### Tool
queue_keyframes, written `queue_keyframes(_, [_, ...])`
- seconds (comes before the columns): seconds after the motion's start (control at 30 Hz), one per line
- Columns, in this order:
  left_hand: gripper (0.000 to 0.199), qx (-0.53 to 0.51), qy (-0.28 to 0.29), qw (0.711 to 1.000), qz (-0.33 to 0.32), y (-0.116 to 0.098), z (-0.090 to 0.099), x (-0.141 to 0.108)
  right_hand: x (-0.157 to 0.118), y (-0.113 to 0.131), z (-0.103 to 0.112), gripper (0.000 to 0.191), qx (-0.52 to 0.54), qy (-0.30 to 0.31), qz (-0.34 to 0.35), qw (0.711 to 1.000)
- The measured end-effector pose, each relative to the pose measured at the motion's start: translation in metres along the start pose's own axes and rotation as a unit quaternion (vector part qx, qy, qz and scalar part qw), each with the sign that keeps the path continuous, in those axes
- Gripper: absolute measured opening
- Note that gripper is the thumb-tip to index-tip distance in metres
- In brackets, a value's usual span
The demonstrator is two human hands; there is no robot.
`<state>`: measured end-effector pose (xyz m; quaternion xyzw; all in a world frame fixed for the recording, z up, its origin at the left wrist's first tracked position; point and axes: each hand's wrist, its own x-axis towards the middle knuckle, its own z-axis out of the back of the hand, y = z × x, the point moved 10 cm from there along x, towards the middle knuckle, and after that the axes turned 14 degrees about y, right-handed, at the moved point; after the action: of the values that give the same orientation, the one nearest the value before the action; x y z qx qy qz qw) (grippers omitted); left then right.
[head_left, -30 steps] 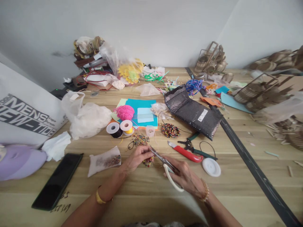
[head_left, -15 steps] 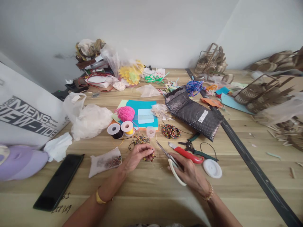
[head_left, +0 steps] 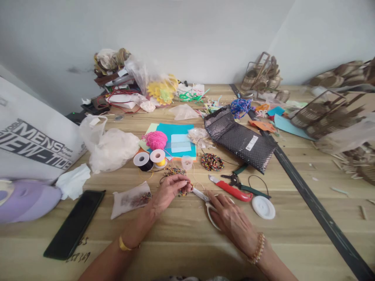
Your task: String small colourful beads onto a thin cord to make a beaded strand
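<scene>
The left hand pinches a string of beads. The right hand grips white scissors. The big white bag at the bench's left edge reads "MENS".

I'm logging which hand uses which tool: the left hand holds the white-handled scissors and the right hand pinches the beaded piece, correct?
No, the hands are swapped. In the head view the right hand holds the white-handled scissors, and the left hand pinches the beaded piece just above the wooden table.
</scene>
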<state>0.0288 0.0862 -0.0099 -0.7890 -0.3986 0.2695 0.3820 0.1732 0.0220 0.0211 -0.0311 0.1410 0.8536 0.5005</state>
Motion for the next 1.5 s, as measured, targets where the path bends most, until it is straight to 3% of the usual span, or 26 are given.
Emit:
queue_keyframes(0.17, [0.022, 0.006, 0.011, 1.0, -0.009, -0.002, -0.003, -0.001, -0.005, 0.0, 0.018, 0.028, -0.018, -0.016, -0.023, 0.999])
queue_keyframes(0.23, [0.021, 0.014, 0.012, 1.0, -0.009, -0.002, -0.005, -0.001, -0.003, 0.0, 0.028, 0.017, 0.017, -0.018, -0.004, 1.0])
queue_keyframes(0.3, [0.021, 0.032, 0.013, 0.999, -0.006, -0.001, -0.006, -0.002, 0.002, 0.003, 0.041, 0.022, 0.093, -0.037, 0.041, 0.994])
queue_keyframes(0.43, [0.02, 0.08, 0.025, 0.997, 0.004, 0.0, -0.009, -0.002, 0.025, 0.01, 0.047, 0.031, 0.322, -0.017, 0.126, 0.938])
queue_keyframes(0.53, [0.019, 0.102, 0.023, 0.994, 0.003, 0.0, -0.006, -0.002, 0.047, 0.012, 0.031, 0.024, 0.466, 0.057, 0.129, 0.873])
queue_keyframes(0.6, [0.019, 0.124, 0.013, 0.992, 0.002, 0.0, -0.001, -0.003, 0.057, 0.01, 0.026, 0.028, 0.504, 0.071, 0.119, 0.852])
queue_keyframes(0.77, [0.016, 0.192, -0.013, 0.981, 0.0, -0.002, 0.008, -0.003, 0.07, 0.012, 0.02, 0.038, 0.515, 0.095, 0.119, 0.843])
queue_keyframes(0.97, [0.016, 0.245, -0.065, 0.967, -0.004, -0.012, 0.004, -0.004, 0.079, 0.008, 0.006, 0.042, 0.543, 0.073, 0.132, 0.826])
queue_keyframes(1.2, [0.019, 0.25, -0.044, 0.967, 0.023, -0.01, 0.002, -0.002, 0.081, 0.002, -0.011, 0.043, 0.572, 0.074, 0.116, 0.808])
queue_keyframes(1.37, [0.023, 0.251, -0.027, 0.967, 0.042, -0.006, 0.002, -0.002, 0.081, 0.0, -0.01, 0.047, 0.586, 0.079, 0.114, 0.798])
queue_keyframes(1.5, [0.024, 0.274, -0.039, 0.961, 0.02, -0.009, 0.002, -0.001, 0.08, 0.001, -0.005, 0.047, 0.585, 0.07, 0.122, 0.799])
